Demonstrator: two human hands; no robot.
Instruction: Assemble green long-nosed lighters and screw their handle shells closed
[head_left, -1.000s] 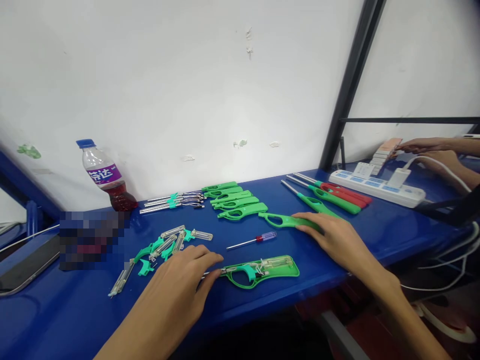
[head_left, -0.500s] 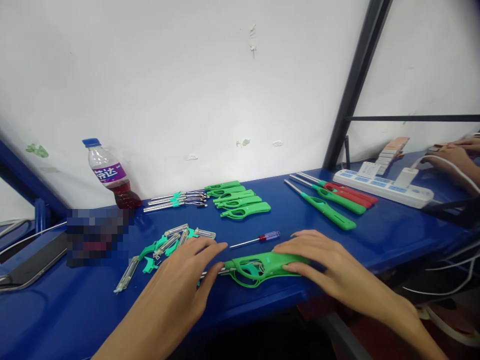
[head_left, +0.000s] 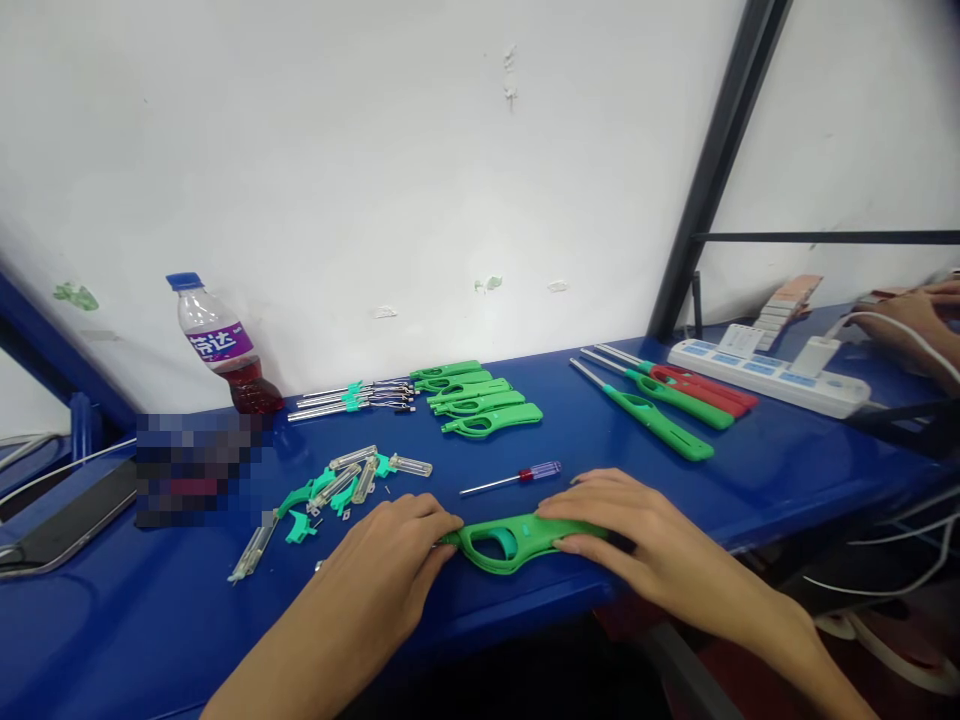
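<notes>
A green lighter casing lies at the front of the blue table, between my hands. My left hand pinches its narrow front end with thumb and fingers, hiding the tip. Around the handle end, my right hand has its fingers on the far side and its thumb on the near side. A teal trigger shows inside the casing's loop. Just behind lies a screwdriver with a purple and red handle. Left of it are loose teal parts and several clear fuel tanks.
Several green casings and metal rods with wires lie near the wall. Long green lighters and red lighters sit at right, beside a white power strip. A drink bottle stands left. Another person's hand shows far right.
My left hand has shifted right, from the metal rod to the casing's front end. The wires visible in the loop before are out of sight, and the casing halves look closer together.
</notes>
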